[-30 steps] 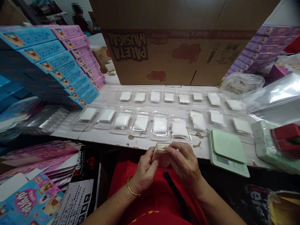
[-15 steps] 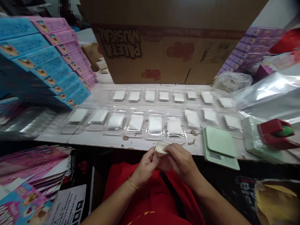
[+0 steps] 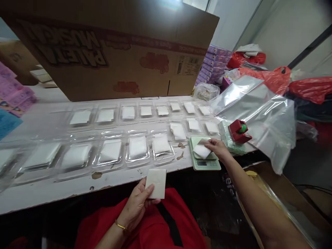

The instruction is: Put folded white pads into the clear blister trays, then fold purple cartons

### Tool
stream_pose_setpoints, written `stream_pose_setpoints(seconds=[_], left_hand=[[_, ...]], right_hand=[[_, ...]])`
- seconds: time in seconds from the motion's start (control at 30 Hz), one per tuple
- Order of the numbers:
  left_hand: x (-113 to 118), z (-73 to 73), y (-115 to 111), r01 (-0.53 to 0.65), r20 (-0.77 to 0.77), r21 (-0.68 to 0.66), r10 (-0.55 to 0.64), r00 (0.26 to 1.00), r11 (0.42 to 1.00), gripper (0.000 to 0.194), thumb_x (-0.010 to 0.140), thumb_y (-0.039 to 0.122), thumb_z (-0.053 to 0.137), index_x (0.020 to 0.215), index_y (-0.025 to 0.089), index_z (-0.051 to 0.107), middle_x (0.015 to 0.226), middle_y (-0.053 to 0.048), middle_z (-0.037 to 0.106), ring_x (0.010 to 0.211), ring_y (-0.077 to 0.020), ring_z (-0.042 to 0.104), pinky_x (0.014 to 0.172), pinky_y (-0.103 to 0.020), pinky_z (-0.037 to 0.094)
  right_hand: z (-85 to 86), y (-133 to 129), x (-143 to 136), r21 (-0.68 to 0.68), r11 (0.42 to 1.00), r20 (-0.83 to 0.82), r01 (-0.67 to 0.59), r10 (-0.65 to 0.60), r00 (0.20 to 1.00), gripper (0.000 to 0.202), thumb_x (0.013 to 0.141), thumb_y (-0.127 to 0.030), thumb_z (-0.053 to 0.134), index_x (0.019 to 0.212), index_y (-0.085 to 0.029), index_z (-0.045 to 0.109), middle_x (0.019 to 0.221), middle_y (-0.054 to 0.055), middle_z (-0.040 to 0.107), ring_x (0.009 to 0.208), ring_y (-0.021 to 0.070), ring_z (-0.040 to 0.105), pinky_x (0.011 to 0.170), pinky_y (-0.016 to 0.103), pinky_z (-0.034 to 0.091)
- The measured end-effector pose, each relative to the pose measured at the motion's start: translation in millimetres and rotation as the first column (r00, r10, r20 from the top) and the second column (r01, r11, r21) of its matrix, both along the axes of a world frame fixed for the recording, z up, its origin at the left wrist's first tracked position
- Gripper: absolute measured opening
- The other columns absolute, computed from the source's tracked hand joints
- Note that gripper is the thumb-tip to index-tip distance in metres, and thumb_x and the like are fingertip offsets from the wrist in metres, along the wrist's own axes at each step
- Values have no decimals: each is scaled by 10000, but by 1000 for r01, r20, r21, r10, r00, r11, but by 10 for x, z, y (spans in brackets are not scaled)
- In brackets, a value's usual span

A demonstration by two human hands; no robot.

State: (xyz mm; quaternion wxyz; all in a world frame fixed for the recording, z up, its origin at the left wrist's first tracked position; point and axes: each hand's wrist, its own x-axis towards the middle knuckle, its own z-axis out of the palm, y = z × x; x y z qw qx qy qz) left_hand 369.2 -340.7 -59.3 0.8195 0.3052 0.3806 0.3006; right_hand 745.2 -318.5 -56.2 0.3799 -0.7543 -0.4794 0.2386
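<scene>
Hands well apart, each gripping paper-like sheets. Right hand (image 3: 218,147) pinches a thin white sheet (image 3: 202,150) at its upper right corner, thumb and fingertips together, over the pan of the pale green kitchen scale (image 3: 206,166). Can't tell if it's one layer or a few, or whether the sheet rests on the pan or is held just clear of it. Sheet sits skewed to the scale, one corner pointing at the display side

Left hand (image 3: 137,199) clamps a flat stack of cream sheets (image 3: 157,183), thumb on top, fingers under. Stack sits out at the table's near edge, above the red clothing (image 3: 145,228), long axis roughly away from the body, broad face up

Key relation: scale is to the right of the stack and farther from the body, well apart from it. Right hand is at the scale; left hand is nowhere near it. Right forearm comes in from the lower right, so the two arms don't cross

Closest clear plastic tray (image 3: 166,160) to the stack is straight ahead on the white table (image 3: 114,180), slightly right, white sheets inside; left hand is nearer to it. Red tape dispenser (image 3: 237,133) stands just beyond the scale, right side, near the right wrist
</scene>
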Motion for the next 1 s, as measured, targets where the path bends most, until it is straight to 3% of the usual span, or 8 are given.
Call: stream_pose_setpoints(seconds=[0.13, 0.27, 0.43, 0.53, 0.67, 1.0], left_hand=[[-10, -12, -17, -14, -20, 20, 15, 1000, 1000, 437, 754, 276, 593, 1165, 202, 467, 1035, -76, 621, 723, -144, 610, 563, -274, 561], [-19, -3, -36, -7, -41, 26, 8, 999, 1000, 431, 757, 267, 590, 1167, 210, 470, 1041, -70, 620, 735, -145, 610, 561, -267, 562], [38, 53, -35, -25, -85, 14, 26, 996, 1000, 495, 718, 271, 628, 1181, 200, 469, 1023, -78, 632, 706, -153, 622, 552, -279, 566], [86, 98, -34, -44, -121, 7, 44, 992, 999, 526, 694, 263, 647, 1182, 195, 466, 994, -75, 644, 682, -155, 628, 533, -274, 564], [110, 118, -38, -46, -122, 5, 46, 991, 999, 512, 688, 254, 650, 1165, 197, 474, 985, -64, 648, 665, -152, 630, 521, -265, 560], [80, 82, -28, -38, -134, 11, 39, 990, 999, 493, 715, 259, 629, 1173, 187, 461, 1000, -73, 641, 690, -153, 627, 544, -271, 561]], right_hand=[[-91, 69, 143, 9, 999, 175, 37, -38, 984, 225, 647, -347, 588, 759, -154, 620, 701, 33, 619, 664, 177, 550, 626, 303, 428], [-54, 18, 120, 72, 996, 347, 50, -72, 935, 272, 643, -290, 619, 895, -187, 624, 916, 65, 612, 887, 227, 526, 814, 370, 381], [81, -115, 202, 165, 986, 639, 9, -114, 761, 272, 747, -294, 555, 986, -173, 602, 994, 100, 594, 935, 244, 517, 828, 398, 385], [147, -181, 300, 200, 980, 657, 14, -145, 740, 238, 771, -280, 528, 956, -156, 613, 958, 101, 609, 897, 231, 536, 809, 372, 402], [162, -220, 369, 199, 979, 613, 37, -154, 775, 223, 769, -280, 524, 913, -147, 629, 923, 97, 625, 838, 215, 555, 780, 354, 419], [73, -79, 263, 60, 997, 569, 39, -66, 820, 220, 742, -271, 549, 920, -170, 631, 911, 65, 632, 778, 184, 562, 723, 326, 437]])
